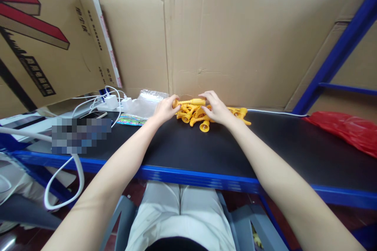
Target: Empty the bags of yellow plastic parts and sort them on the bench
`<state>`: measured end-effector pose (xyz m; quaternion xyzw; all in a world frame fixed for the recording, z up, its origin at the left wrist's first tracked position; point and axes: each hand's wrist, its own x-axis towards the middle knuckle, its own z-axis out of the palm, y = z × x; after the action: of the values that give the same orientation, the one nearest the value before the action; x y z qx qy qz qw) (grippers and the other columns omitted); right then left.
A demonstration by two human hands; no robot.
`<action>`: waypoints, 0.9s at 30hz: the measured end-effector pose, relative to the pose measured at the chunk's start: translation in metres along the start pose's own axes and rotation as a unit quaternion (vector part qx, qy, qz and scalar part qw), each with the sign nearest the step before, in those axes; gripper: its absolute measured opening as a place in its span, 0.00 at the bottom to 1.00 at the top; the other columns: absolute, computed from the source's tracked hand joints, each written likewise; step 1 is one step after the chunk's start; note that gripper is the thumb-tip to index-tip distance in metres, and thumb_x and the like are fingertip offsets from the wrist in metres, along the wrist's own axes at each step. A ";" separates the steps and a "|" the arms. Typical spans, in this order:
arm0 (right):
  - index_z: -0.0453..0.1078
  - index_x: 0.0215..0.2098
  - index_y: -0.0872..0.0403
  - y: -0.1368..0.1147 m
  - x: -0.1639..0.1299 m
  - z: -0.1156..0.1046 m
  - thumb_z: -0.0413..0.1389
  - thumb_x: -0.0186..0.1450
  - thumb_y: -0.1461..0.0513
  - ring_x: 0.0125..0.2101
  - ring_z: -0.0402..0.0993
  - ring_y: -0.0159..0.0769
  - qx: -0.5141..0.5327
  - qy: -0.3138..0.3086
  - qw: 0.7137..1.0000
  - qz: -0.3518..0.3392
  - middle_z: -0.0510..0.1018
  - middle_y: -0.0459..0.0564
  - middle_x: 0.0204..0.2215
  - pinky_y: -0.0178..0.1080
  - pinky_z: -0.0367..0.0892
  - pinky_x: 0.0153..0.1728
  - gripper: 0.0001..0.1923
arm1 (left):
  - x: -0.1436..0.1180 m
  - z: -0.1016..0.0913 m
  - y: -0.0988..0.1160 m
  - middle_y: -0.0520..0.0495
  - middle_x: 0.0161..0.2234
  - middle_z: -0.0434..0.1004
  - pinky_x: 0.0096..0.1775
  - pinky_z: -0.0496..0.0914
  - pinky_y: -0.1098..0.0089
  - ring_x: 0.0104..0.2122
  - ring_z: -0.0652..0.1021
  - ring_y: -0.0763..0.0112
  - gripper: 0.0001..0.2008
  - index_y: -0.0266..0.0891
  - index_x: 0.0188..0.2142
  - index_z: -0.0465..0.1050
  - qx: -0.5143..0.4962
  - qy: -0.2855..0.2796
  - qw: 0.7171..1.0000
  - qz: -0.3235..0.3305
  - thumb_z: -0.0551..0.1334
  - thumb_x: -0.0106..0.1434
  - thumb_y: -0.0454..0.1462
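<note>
A yellow plastic piece with a twisted shaft and a thicker ribbed end (196,102) lies level between my two hands, just above a pile of similar parts. My left hand (165,108) pinches its left end between thumb and fingers. At the ribbed right end, my right hand (216,108) has its fingers above and its thumb below, closed around it. Beneath and beside the hands is the heap of yellow plastic parts (194,115), some with flared, bell-like ends. One flared part (204,126) sits at the heap's front. My right hand hides some of the pile.
A black tabletop (194,153) with a blue metal edge (200,175) runs across. Clear plastic wrap (144,104), a colourful packet (131,120) and white chargers with cables (111,102) lie left. A red bag (344,129) lies right. Cardboard (241,47) stands behind.
</note>
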<state>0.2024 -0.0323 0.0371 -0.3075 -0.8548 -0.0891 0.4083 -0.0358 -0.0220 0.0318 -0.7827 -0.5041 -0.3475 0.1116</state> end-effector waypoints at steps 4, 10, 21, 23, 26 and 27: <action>0.63 0.47 0.54 -0.002 0.000 -0.002 0.49 0.59 0.68 0.43 0.67 0.41 -0.031 0.000 0.999 0.018 0.65 0.56 0.45 0.45 0.66 0.46 0.17 | 0.000 0.000 0.001 0.48 0.33 0.77 0.34 0.66 0.70 0.33 0.76 0.66 0.15 0.43 0.46 0.70 0.002 0.000 1.000 -0.007 0.58 0.60 0.43; 0.63 0.41 0.54 0.004 0.001 -0.005 0.50 0.56 0.67 0.42 0.66 0.45 -0.086 0.052 0.993 0.067 0.66 0.56 0.41 0.50 0.65 0.44 0.13 | 0.003 -0.002 -0.002 0.47 0.29 0.77 0.34 0.66 0.69 0.32 0.76 0.63 0.14 0.43 0.43 0.74 0.023 -0.015 0.999 -0.034 0.58 0.59 0.42; 0.62 0.39 0.54 0.014 -0.003 -0.002 0.51 0.59 0.61 0.44 0.65 0.48 -0.172 0.089 0.970 0.149 0.69 0.57 0.40 0.50 0.61 0.43 0.10 | 0.010 -0.003 -0.027 0.44 0.38 0.79 0.41 0.68 0.68 0.38 0.76 0.65 0.17 0.40 0.45 0.74 0.012 0.060 0.995 -0.083 0.52 0.60 0.31; 0.63 0.39 0.53 0.017 -0.004 0.000 0.51 0.59 0.60 0.43 0.65 0.47 -0.179 0.080 0.969 0.148 0.70 0.56 0.39 0.49 0.61 0.42 0.10 | 0.016 0.000 -0.037 0.44 0.41 0.78 0.42 0.68 0.68 0.40 0.76 0.65 0.18 0.40 0.46 0.74 0.026 0.034 0.996 -0.081 0.52 0.60 0.30; 0.64 0.38 0.53 0.022 -0.007 0.001 0.52 0.59 0.60 0.43 0.66 0.46 -0.184 0.076 0.968 0.155 0.70 0.56 0.39 0.48 0.61 0.42 0.09 | 0.027 0.009 -0.054 0.45 0.43 0.78 0.43 0.68 0.68 0.41 0.76 0.65 0.20 0.43 0.48 0.74 0.051 -0.033 0.996 -0.073 0.52 0.59 0.29; 0.64 0.38 0.53 0.023 -0.007 0.001 0.52 0.59 0.60 0.43 0.66 0.46 -0.184 0.077 0.967 0.159 0.70 0.56 0.40 0.48 0.61 0.42 0.09 | 0.030 0.013 -0.060 0.44 0.43 0.78 0.43 0.68 0.68 0.41 0.76 0.65 0.21 0.43 0.49 0.73 0.057 -0.061 0.994 -0.072 0.53 0.58 0.29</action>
<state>0.2187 -0.0170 0.0284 -0.5015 -0.7299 -0.2025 0.4181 -0.0746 0.0346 0.0316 -0.7569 -0.5836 -0.2767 0.0994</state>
